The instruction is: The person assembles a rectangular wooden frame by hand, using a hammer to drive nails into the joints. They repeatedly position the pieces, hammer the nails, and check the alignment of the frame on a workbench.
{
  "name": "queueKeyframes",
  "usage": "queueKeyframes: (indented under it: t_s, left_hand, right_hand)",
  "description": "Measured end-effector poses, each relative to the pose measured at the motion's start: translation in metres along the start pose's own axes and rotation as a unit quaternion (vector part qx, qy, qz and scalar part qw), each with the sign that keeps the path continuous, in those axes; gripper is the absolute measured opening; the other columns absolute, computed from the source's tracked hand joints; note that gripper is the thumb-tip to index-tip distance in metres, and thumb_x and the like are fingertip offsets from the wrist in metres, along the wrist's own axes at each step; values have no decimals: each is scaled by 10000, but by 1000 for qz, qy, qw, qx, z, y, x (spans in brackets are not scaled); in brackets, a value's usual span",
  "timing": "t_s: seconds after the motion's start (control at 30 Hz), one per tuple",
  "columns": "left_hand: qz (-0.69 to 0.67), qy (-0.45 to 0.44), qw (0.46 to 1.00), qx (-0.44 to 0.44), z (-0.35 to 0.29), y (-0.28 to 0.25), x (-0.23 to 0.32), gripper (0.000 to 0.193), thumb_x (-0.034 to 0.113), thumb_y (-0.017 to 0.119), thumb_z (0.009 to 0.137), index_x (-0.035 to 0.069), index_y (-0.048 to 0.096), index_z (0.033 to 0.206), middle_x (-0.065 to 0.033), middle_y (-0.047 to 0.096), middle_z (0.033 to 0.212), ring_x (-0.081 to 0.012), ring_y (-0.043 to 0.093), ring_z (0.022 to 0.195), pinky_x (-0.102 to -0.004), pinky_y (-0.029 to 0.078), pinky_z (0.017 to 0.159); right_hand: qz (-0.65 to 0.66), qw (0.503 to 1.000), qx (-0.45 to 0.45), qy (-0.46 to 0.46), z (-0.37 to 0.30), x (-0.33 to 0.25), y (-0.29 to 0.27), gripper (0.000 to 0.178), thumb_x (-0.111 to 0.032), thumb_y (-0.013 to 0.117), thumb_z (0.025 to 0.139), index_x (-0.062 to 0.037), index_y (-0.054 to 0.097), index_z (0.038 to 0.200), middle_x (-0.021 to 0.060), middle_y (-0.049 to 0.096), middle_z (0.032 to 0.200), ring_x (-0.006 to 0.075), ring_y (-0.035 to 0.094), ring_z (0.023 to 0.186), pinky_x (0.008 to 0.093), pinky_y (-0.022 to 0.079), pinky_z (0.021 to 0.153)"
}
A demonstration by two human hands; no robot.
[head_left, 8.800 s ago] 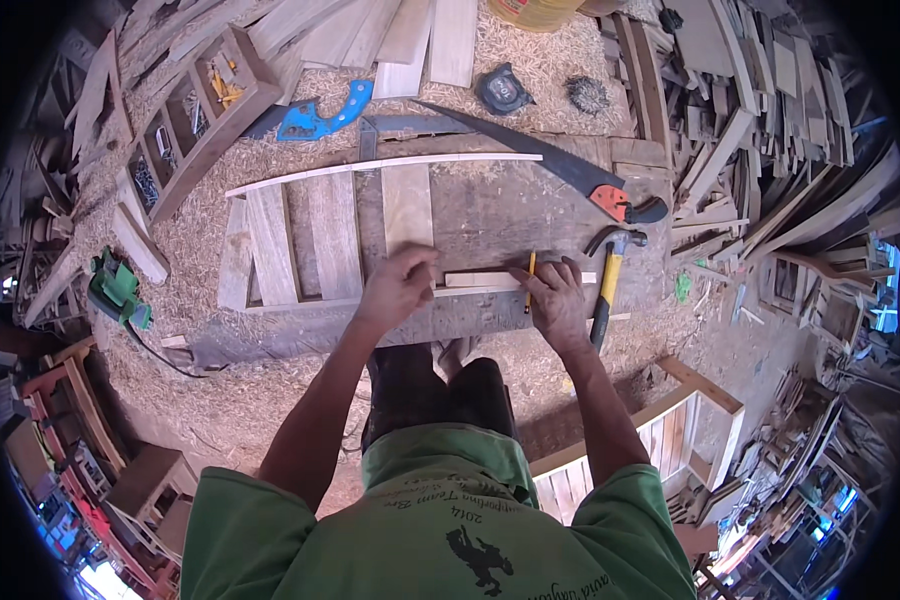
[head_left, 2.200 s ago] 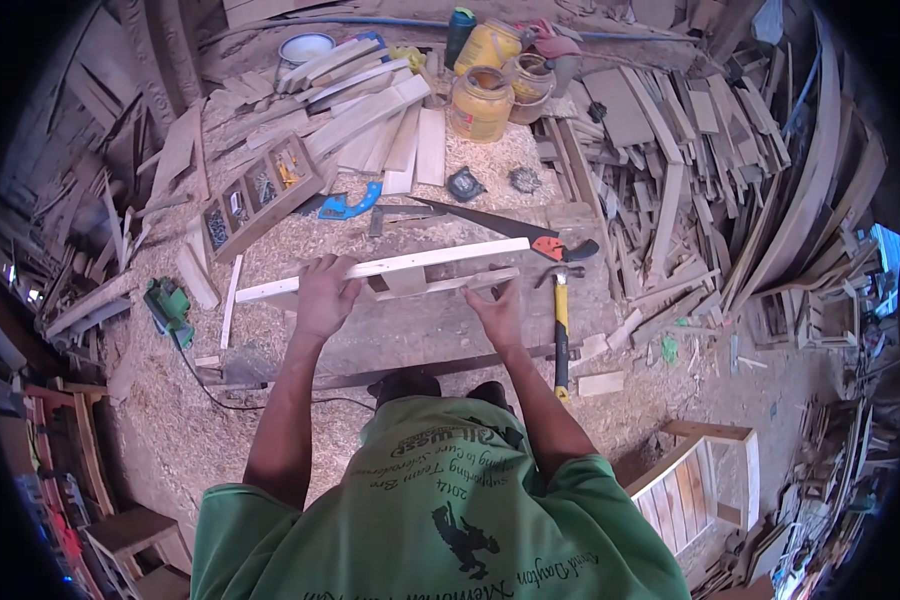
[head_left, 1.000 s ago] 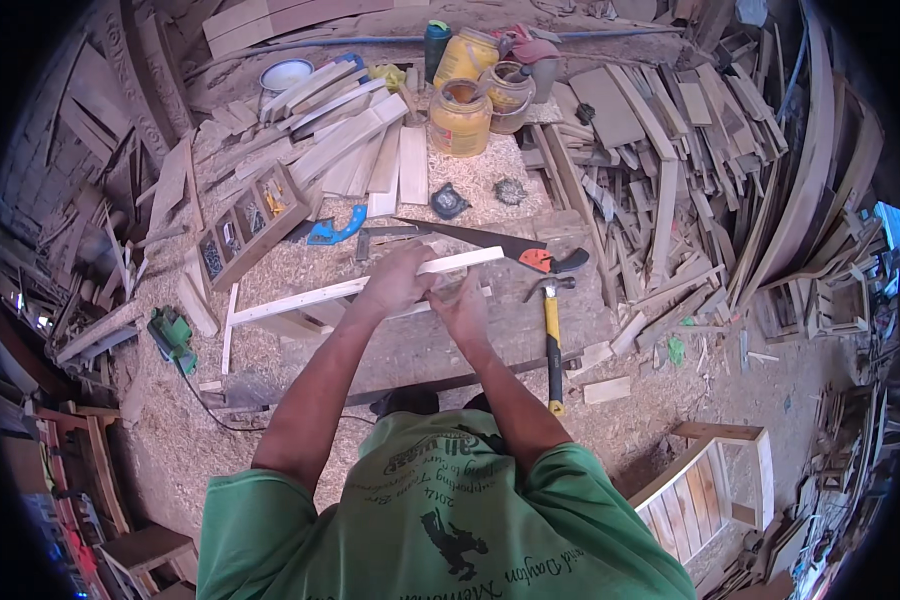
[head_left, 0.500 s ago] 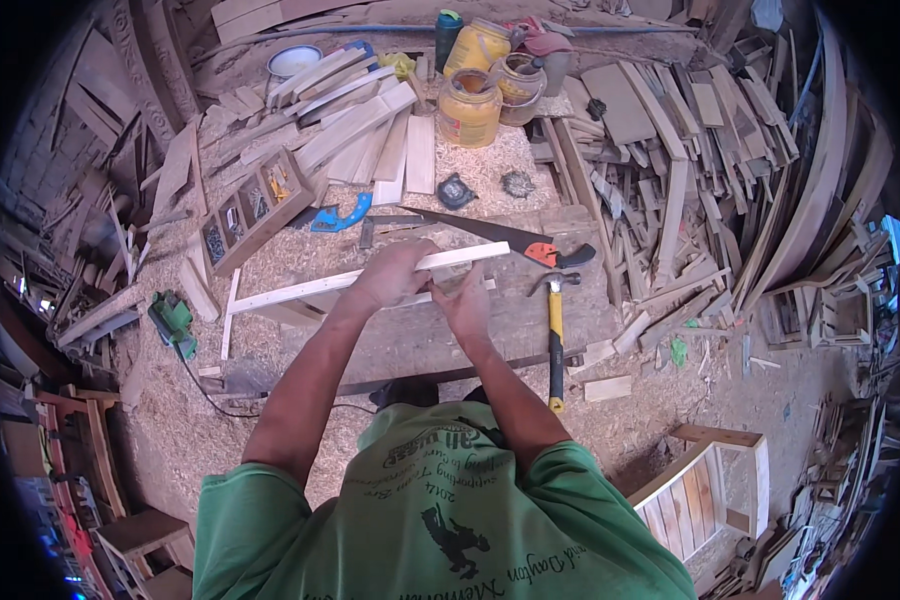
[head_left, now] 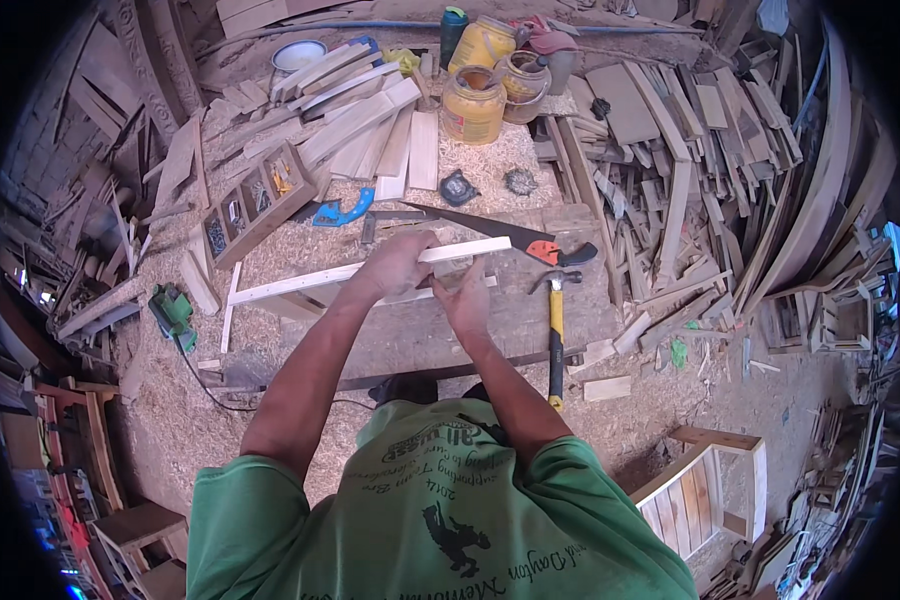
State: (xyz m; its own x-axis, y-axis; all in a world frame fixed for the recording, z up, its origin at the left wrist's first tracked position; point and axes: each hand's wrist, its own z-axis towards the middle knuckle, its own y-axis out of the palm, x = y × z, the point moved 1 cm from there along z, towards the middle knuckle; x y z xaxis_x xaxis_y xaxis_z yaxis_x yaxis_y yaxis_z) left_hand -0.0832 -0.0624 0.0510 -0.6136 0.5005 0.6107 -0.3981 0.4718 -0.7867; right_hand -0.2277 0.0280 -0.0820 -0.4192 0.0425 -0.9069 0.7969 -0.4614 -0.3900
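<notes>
A light wooden frame (head_left: 305,281) of narrow strips lies across the workbench (head_left: 395,345), its long upper strip slanting up to the right. My left hand (head_left: 400,264) is closed over that strip, right of its middle. Just right of it and nearer to me, my right hand (head_left: 464,304) has its fingers bent and gripping at the frame's inner side, below the strip. Whether a small piece sits between those fingertips is hidden. A claw hammer (head_left: 556,335) with a yellow and black handle lies to the right. Beyond the frame rests a handsaw (head_left: 500,231) with an orange and black handle.
Left of the saw are a blue-handled tool (head_left: 345,209) and a divided wooden box (head_left: 257,205) of fasteners. Yellow jars (head_left: 473,112), a tape measure (head_left: 457,188) and stacked boards (head_left: 360,120) stand behind. A green power tool (head_left: 173,312) with a cord lies left; scrap wood (head_left: 660,190) is heaped right.
Both hands keep their places on the frame, with only slight shifts of the fingers. The whole view has moved very slightly.
</notes>
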Motion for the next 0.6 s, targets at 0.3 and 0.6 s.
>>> queueKeyframes:
  t_s: [0.3,0.6]
  left_hand:
    - [6,43,998,50,-3,4,-7,277,212,784,928,39,734,1139,-209,737,1106,-441,705,1111,-519,549,986]
    - [-13,12,999,52,-5,12,-15,308,266,798,933,53,753,1151,-215,737,1112,-462,698,1104,-552,543,982]
  right_hand:
    - [-86,993,7,-76,-9,21,-29,914,-238,934,825,20,446,1554,347,553,1467,543,566,1346,569,492,1125]
    - [-418,897,88,109,-67,131,-145,709,-261,772,953,-47,504,1574,303,538,1441,499,559,1316,607,496,1075]
